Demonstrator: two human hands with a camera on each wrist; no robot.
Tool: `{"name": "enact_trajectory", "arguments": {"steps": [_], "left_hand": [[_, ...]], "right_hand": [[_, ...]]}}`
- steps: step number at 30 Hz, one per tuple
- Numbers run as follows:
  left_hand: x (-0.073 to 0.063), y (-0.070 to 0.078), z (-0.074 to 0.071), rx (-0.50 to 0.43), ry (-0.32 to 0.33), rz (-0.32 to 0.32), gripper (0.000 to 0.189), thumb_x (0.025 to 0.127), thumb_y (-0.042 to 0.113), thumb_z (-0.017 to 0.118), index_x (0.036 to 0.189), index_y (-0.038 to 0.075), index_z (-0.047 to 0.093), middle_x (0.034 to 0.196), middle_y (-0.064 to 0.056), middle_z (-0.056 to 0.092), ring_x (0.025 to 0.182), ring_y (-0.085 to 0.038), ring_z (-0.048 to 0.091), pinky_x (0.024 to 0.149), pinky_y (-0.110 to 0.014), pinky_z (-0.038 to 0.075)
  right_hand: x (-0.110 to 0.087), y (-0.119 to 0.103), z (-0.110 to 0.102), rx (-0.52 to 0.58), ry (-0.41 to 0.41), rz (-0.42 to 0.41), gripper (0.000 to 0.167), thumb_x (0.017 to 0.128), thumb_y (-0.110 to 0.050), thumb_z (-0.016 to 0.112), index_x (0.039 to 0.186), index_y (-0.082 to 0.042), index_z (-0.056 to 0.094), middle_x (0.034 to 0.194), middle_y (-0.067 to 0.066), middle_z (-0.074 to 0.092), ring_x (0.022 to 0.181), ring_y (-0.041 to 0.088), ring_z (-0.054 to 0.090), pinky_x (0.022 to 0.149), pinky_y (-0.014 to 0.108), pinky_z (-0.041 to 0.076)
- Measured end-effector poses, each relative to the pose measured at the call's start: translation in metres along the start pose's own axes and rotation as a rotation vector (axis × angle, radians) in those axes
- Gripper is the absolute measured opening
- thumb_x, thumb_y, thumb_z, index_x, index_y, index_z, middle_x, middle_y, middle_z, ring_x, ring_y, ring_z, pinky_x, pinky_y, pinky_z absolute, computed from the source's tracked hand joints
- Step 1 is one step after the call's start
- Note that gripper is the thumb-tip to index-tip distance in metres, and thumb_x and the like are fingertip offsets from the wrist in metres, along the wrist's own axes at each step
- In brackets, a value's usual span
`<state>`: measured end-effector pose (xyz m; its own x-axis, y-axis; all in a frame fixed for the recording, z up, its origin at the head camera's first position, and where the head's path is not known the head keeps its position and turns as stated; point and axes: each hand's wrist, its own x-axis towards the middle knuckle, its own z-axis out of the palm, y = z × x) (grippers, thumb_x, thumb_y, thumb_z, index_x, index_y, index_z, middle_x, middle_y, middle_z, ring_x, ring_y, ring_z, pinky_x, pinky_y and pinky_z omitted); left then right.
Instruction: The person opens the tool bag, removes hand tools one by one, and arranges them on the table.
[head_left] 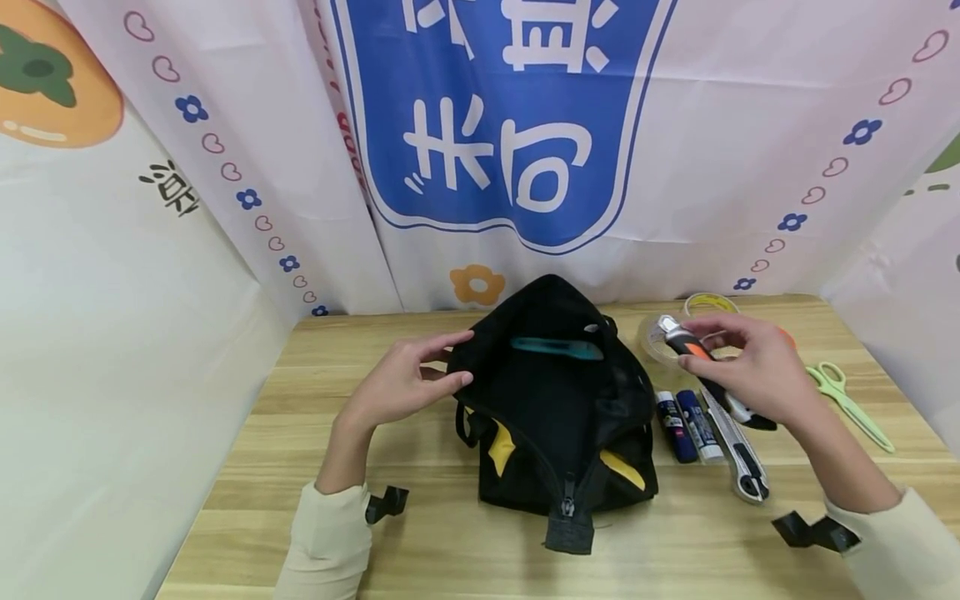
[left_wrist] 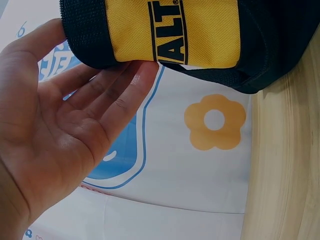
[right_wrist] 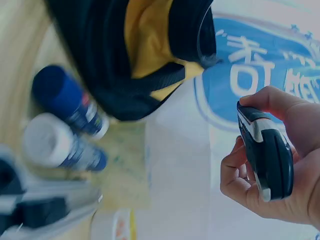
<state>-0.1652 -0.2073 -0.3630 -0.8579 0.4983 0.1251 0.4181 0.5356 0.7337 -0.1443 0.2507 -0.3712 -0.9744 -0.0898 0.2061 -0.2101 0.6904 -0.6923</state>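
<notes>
A black-and-yellow tool bag (head_left: 540,467) stands unzipped on the table, its mouth gaping toward the head camera. Inside it, a slim teal object (head_left: 558,347) lies near the far side. My left hand (head_left: 401,379) pinches the bag's left rim, thumb at the zipper edge and fingers against the yellow outer side (left_wrist: 135,35). To the right of the bag, my right hand (head_left: 757,367) holds a black, orange and silver utility knife (head_left: 688,343) in the air, its silver end pointing toward the bag. The right wrist view shows the knife (right_wrist: 270,155) between thumb and curled fingers.
Right of the bag lie two glue sticks (head_left: 677,429) (head_left: 701,429) and a silver box cutter (head_left: 738,458). Rolls of tape (head_left: 708,302) sit behind the right hand. Green scissors (head_left: 851,404) lie farther right. A printed cloth (head_left: 675,208) hangs along the table's back edge.
</notes>
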Motion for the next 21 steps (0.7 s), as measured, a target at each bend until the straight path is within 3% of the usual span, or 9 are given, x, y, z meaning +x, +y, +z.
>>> {"name": "enact_trajectory", "arguments": {"steps": [9, 15, 21], "left_hand": [[0.001, 0.001, -0.001, 0.000, -0.001, -0.004, 0.057, 0.101, 0.022, 0.076, 0.154, 0.012, 0.060, 0.157, -0.014, 0.060, 0.127, -0.037, 0.071, 0.099, -0.048, 0.065], [0.002, 0.001, 0.000, -0.007, -0.004, -0.003, 0.057, 0.101, 0.022, 0.076, 0.154, 0.012, 0.060, 0.157, -0.014, 0.060, 0.127, -0.037, 0.070, 0.099, -0.047, 0.065], [0.002, 0.000, 0.000, -0.012, -0.002, 0.002, 0.057, 0.101, 0.021, 0.077, 0.154, 0.011, 0.060, 0.157, -0.014, 0.060, 0.126, -0.036, 0.071, 0.098, -0.046, 0.065]], "right_hand": [[-0.021, 0.052, -0.011, -0.066, 0.043, 0.084, 0.043, 0.090, -0.021, 0.089, 0.128, -0.004, 0.076, 0.114, 0.018, 0.076, 0.085, -0.020, 0.055, 0.062, 0.015, 0.051], [-0.034, 0.075, -0.011, -0.064, 0.031, 0.137, 0.046, 0.092, -0.019, 0.087, 0.129, 0.003, 0.073, 0.121, 0.032, 0.073, 0.084, -0.024, 0.051, 0.059, 0.015, 0.052], [-0.044, 0.096, -0.008, -0.082, 0.020, 0.165, 0.048, 0.091, -0.018, 0.088, 0.130, 0.005, 0.072, 0.112, 0.031, 0.076, 0.081, -0.023, 0.053, 0.060, 0.014, 0.050]]}}
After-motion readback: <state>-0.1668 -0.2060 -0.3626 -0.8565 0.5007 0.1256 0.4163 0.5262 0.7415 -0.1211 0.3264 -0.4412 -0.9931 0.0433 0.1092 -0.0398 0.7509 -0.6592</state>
